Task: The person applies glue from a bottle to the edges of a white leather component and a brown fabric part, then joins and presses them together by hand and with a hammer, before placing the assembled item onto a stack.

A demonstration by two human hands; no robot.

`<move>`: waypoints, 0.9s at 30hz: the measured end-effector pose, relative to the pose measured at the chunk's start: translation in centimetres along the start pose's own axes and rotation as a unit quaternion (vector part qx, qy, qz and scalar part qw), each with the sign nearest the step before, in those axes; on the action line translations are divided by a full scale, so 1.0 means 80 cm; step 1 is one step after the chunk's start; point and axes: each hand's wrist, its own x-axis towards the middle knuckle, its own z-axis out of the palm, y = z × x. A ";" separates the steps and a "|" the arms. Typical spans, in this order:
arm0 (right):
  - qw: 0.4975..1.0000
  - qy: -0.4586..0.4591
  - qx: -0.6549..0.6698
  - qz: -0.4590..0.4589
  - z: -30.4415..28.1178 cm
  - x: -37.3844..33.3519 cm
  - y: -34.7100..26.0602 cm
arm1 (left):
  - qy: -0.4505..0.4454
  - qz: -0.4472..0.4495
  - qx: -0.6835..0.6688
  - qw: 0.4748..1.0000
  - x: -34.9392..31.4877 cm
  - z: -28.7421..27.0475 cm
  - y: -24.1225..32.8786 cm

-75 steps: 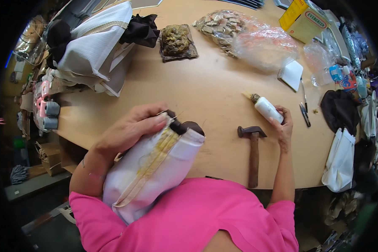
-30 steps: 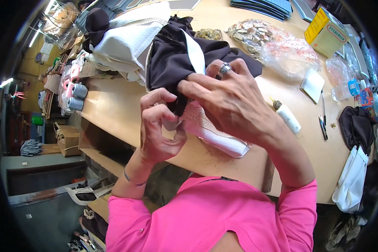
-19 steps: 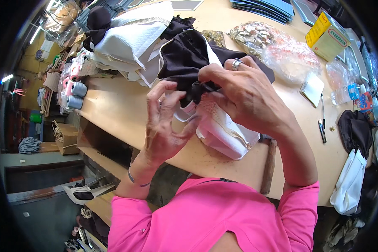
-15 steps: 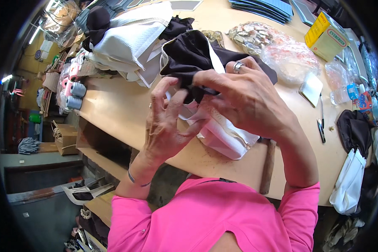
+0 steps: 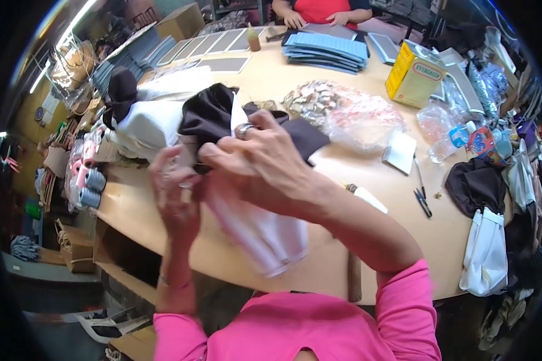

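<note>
A bag of dark cloth point(image 5: 208, 114) and white material point(image 5: 277, 240) hangs between my hands above the near table edge. My right hand point(image 5: 262, 162), with a ring on one finger, is closed on the gathered cloth where dark meets white. Curled at the left side of the same seam is my left hand point(image 5: 177, 192), its fingers bent in against the bag and smeared by motion. The white part hangs down toward me, blurred. A pale strip point(image 5: 238, 114) stands up along the dark cloth. The exact grip points are hidden behind my fingers.
White and dark bag pieces point(image 5: 150, 123) lie at the left, near thread spools point(image 5: 94, 179). Beyond are plastic bags point(image 5: 364, 123), a yellow box point(image 5: 412, 75) and blue stacked panels point(image 5: 325, 51). Right: notepad point(image 5: 398, 152), pens point(image 5: 423, 203), another bag point(image 5: 485, 253). A co-worker's hands point(image 5: 316, 19) show across the table.
My view has tilted up, bringing the far table and a co-worker into sight. Both hands and the bag have moved left in the picture, and the white part now hangs lower.
</note>
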 end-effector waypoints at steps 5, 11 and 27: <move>0.993 0.035 0.094 0.055 -0.024 0.034 -0.028 | -0.033 -0.039 -0.186 0.981 0.036 -0.057 0.003; 0.939 0.003 0.313 0.142 -0.041 -0.001 -0.025 | -0.275 0.048 -0.078 0.957 0.070 -0.098 0.047; 0.936 -0.015 0.320 0.144 -0.087 -0.033 -0.014 | -0.381 -0.314 -0.430 0.756 0.045 0.036 -0.003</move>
